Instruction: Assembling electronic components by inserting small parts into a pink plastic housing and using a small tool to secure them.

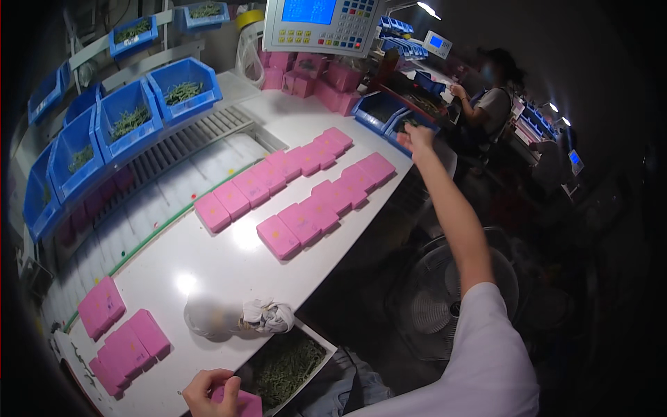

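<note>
At the lower edge, my left hand [208, 391] is closed around a small pink box [244, 403], partly cut off by the frame. It is beside an open white tray [324, 361] heaped with small green twig-like pieces [288, 368]. My right hand [418, 141] reaches out to the table's far right corner, at the front rim of a blue bin [432, 128]. Its fingers look stretched and apart, with a little green material near the tips. Two rows of pink boxes [251, 186] [304, 221] lie on the white table [229, 271] between my hands.
More pink boxes [128, 347] lie at the near left, by a knotted plastic bag [240, 317]. Blue bins [130, 118] with green pieces line the left rack. A control panel [319, 24] stands at the back, a fan [445, 299] on the right. A co-worker [493, 97] is farther off.
</note>
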The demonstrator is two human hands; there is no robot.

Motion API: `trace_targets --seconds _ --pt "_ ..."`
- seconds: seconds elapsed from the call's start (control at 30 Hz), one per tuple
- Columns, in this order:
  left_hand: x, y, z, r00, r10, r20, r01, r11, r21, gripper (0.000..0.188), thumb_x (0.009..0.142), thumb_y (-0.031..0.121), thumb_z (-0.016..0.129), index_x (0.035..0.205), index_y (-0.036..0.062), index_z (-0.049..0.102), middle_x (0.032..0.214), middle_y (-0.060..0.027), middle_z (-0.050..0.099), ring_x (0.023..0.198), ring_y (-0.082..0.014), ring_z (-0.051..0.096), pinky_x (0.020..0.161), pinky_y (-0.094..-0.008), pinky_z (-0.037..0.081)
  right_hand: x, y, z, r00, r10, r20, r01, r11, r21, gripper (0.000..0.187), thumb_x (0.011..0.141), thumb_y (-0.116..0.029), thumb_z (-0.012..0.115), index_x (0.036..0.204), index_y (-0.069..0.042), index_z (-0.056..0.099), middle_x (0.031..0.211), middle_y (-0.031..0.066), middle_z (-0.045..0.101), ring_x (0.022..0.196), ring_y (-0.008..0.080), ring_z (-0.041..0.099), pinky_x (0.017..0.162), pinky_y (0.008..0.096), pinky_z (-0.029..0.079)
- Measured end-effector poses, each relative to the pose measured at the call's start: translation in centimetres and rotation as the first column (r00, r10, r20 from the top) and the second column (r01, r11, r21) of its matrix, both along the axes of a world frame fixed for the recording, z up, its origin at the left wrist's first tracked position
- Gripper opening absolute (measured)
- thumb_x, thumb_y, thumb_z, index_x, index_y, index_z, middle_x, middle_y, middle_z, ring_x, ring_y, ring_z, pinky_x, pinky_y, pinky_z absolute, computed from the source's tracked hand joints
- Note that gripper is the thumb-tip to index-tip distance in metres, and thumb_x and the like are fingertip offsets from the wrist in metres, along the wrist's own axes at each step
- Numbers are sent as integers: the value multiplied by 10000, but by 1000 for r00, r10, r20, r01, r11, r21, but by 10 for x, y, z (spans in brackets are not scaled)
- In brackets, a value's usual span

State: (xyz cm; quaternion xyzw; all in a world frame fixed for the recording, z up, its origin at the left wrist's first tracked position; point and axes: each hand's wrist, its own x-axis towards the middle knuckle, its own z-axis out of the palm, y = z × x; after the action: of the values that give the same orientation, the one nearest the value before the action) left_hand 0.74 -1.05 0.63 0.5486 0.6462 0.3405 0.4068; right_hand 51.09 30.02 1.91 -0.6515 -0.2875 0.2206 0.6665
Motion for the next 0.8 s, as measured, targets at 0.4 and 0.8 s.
trace_targets --seconds 0.4,0.8 --pt "6 45 -18 241 454 858 -288 877 -384 721 854 656 307 1102 0 475 782 -156 594 655 -219 604 638 -301 525 -319 -216 4 -407 838 364 -899 -437 1 144 853 5 501 994 -10 529 1019 144 506 974 204 540 787 310 457" --pt "-20 31 -19 386 358 850 -233 930 -286 628 941 517 215 1062 -30 501 893 -226 623 589 -179 598 525 -289 524 -331 -191 -12 -364 654 663 -758 205 -619 647 660 88 570 1279 -55 445 1211 175 470 848 307 537 770 387 437"
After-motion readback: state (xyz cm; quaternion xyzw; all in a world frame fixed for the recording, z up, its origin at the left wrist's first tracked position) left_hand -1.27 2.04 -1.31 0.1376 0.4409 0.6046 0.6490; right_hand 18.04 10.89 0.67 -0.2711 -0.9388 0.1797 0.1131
